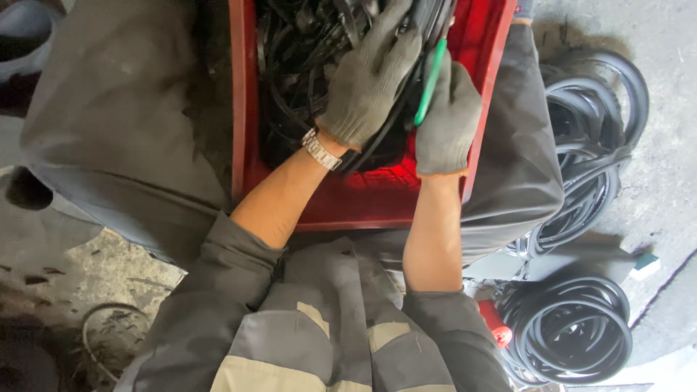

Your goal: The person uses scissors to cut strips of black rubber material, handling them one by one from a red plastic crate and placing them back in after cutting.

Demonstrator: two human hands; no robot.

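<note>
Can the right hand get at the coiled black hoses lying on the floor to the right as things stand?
Probably not at once. The right hand is closed on a green-handled tool inside the red crate, and the person's gray-trousered leg lies between the crate and the coiled black hoses.

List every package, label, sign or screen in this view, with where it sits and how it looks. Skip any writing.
No signs or screens in view.
Red crate: rectangular plastic container on the person's lap, holding black rubber strips.
Small box-like item: at the right edge on the concrete, teal and white; too small to tell whether it is a package.
</note>
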